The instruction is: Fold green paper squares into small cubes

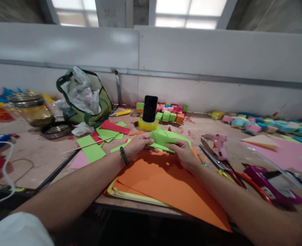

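Note:
Both of my hands hold a folded piece of green paper (165, 138) above a stack of orange paper sheets (166, 181) at the table's middle. My left hand (138, 146) grips the green paper's left side, fingers curled round it; a dark bead bracelet sits on that wrist. My right hand (183, 152) pinches the paper's right lower edge with its fingers closed.
A black phone (150, 108) stands in a yellow tape roll behind the paper, with coloured paper cubes (170, 112) beyond. Scissors (217, 164), a pink glue gun (219, 143) and a purple tool (271, 184) lie right. Green and red paper scraps (107, 131), a bag (85, 97) and a jar (33, 109) sit left.

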A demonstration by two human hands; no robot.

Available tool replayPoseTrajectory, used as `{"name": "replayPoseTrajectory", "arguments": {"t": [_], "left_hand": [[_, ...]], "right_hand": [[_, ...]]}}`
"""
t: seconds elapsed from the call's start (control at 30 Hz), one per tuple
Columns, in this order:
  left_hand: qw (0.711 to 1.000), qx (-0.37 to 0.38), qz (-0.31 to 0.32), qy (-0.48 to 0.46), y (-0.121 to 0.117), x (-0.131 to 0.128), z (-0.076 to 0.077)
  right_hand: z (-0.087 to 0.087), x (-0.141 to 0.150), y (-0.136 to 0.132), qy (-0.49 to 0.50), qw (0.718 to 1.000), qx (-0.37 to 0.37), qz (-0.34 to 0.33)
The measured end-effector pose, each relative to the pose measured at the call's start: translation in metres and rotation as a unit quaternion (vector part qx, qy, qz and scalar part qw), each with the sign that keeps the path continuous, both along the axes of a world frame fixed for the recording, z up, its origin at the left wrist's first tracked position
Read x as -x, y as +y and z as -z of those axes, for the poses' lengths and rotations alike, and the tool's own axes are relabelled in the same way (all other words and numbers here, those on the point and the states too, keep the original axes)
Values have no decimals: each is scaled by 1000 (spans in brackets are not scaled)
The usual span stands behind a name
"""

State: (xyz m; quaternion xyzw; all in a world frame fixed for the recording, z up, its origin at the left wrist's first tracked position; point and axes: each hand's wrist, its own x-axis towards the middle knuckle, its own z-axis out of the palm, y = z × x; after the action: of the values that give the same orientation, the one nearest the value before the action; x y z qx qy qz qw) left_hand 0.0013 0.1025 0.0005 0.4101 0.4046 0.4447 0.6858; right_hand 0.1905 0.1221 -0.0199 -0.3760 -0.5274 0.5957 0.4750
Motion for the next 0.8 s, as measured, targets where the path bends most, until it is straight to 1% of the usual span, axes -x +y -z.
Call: {"name": "replayPoseTrajectory", "arguments": {"t": [0.07, 0.23, 0.43, 0.7, 0.8], "left_hand": [[1000, 6, 0, 2, 0, 0, -1], [1000, 26, -4, 9, 2, 1, -1], [996, 78, -7, 49, 3, 6, -3], [994, 98, -17, 45, 3, 6, -7], [996, 79, 2, 50, 0, 6, -9]], "right_hand": [[0, 0, 0, -1, 1000, -5, 1], [-2, -1, -1, -34, 999, -24, -27], [-1, 1, -2, -63, 998, -29, -2], [-1, 1, -3, -102, 993, -54, 3], [-2, 2, -2, -113, 991, -76, -3]]}}
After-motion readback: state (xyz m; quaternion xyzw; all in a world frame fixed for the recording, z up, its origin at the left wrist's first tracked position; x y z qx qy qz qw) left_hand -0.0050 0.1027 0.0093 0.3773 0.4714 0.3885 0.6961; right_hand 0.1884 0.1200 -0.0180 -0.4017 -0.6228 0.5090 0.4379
